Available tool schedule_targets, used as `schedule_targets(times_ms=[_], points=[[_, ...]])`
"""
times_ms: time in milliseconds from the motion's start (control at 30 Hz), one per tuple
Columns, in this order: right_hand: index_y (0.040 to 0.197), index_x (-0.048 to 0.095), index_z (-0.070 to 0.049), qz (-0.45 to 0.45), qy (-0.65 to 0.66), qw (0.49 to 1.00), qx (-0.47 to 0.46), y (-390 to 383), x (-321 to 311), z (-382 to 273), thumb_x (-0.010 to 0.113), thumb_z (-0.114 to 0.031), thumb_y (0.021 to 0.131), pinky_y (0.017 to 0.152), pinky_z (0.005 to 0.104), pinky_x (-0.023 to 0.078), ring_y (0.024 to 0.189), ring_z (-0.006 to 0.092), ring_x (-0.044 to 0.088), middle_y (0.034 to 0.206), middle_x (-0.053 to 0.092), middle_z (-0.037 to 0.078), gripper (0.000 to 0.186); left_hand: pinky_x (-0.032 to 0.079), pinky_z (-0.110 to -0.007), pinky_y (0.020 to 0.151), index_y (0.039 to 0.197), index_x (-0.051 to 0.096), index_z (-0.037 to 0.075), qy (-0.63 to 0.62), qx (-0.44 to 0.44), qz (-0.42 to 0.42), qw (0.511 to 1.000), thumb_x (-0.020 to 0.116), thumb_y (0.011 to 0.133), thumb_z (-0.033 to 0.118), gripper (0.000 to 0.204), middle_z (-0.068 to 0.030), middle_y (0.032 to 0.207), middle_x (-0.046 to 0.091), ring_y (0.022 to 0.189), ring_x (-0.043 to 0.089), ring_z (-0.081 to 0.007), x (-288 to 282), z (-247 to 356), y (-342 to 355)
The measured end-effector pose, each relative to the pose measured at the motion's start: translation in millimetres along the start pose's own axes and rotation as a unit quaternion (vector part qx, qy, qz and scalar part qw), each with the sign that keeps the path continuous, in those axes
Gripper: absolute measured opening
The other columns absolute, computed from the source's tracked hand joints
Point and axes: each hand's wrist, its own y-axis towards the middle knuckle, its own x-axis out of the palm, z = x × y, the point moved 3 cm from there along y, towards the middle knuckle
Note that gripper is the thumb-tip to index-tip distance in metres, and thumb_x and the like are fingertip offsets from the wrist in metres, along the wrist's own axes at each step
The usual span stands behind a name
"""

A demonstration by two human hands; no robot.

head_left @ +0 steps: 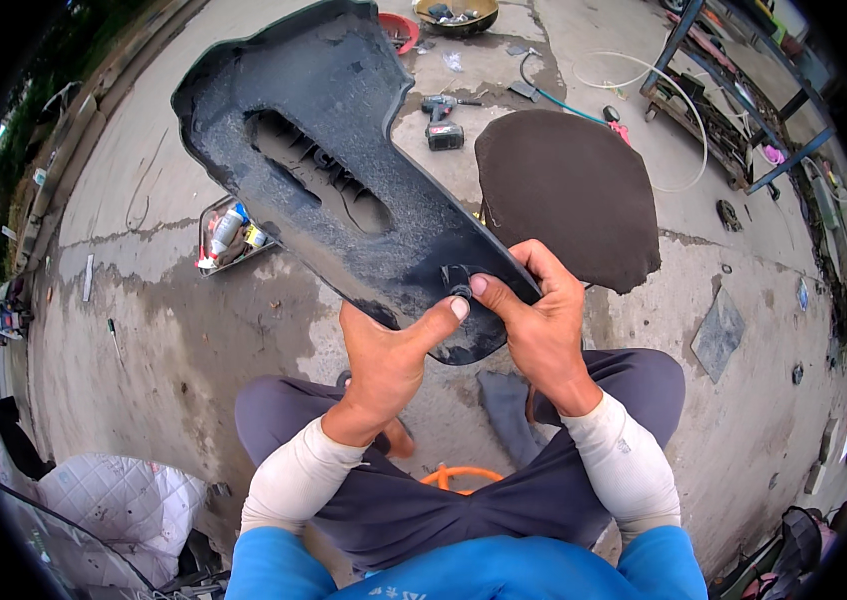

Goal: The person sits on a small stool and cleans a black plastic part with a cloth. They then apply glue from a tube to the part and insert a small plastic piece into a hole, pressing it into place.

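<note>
Reaching forward past a bright blue shirt [493, 572] and over dark grey trousers [288, 415], two forearms in off-white sleeves [623, 465] lead to bare hands that meet at one piece. Between the thighs shows the curved rim of an orange seat [463, 472]. Above the lap, the left hand [388, 350] is closed on the near end of a long, dusty black moulded plastic panel [423, 210], its fingers hidden behind the edge and its thumb laid on the face beside a small round black fitting [460, 290]. The right hand [548, 315] pinches the opposite edge, fingers curled around behind, thumb tip just by that same fitting. The panel is tilted, its wider end up and to the left, with a long slotted recess along its middle. Past it, concrete ground [158, 330] carries the rest: on the left, a shallow metal tray [205, 232] of cans and bottles; on the right, a thin grey square sheet [718, 333]. Straight ahead to the right lies a dark brown rounded pad [568, 195], with a black-and-grey cordless drill [440, 125] just beyond its left side. Farther off stand a red bowl [403, 30], partly behind the panel, and a yellowish round basin [483, 15] holding small parts; at far right rises a blue metal-framed rack [793, 160].
</note>
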Motion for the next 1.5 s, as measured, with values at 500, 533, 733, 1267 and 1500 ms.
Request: schedule_targets(times_ms=[500,533,733,1267,1500], points=[[0.094,0.061,-0.005,-0.013,0.067,0.997,0.025,-4,-2,5,0.076,-0.004,0.093,0.069,0.0197,0.047,0.078,0.0017,0.055,0.087,0.066,-0.004,0.016,0.055,-0.030,0.083,0.116,0.062,-0.005,0.120,0.067,-0.007,0.990,0.080,0.076,0.000,0.044,-0.0096,0.104,0.071,0.094,0.069,-0.0149,3,-2,-7],[0.094,0.061,-0.005,-0.015,0.066,0.997,0.024,-3,-2,5,0.076,-0.004,0.093,0.069,0.0197,0.047,0.078,0.0017,0.055,0.087,0.066,-0.004,0.016,0.055,-0.030,0.084,0.122,0.057,-0.005,0.114,0.067,-0.008,0.991,0.079,0.077,0.000,0.051,-0.0105,0.106,0.070,0.096,0.068,-0.0155,2,-3,-7],[0.108,0.063,-0.001,-0.021,0.134,0.987,0.083,-5,3,18,0.070,-0.001,0.096,0.083,0.0244,0.051,0.091,0.0067,0.063,0.101,0.071,0.003,0.014,0.055,-0.032,0.088,0.131,0.041,-0.004,0.072,0.061,0.012,0.995,0.078,0.080,-0.001,0.063,-0.0140,0.114,0.066,0.101,0.068,-0.0166,9,2,0],[0.098,0.062,-0.004,-0.009,0.056,0.998,0.040,-2,2,9,0.076,-0.006,0.094,0.072,0.0202,0.049,0.081,0.0018,0.059,0.091,0.069,-0.002,0.015,0.055,-0.032,0.092,0.133,0.045,-0.003,0.025,-0.004,-0.003,1.000,0.077,0.080,-0.004,0.062,-0.0121,0.119,0.065,0.107,0.067,-0.0170,-3,-6,3],[0.096,0.061,-0.004,0.004,0.052,0.998,0.029,-6,1,10,0.077,-0.007,0.094,0.068,0.0194,0.047,0.078,0.0010,0.056,0.086,0.066,-0.004,0.017,0.055,-0.031,0.091,0.129,0.051,-0.002,0.019,-0.037,-0.034,0.999,0.080,0.082,-0.001,0.056,-0.0104,0.117,0.067,0.106,0.067,-0.0162,-10,-10,6]])
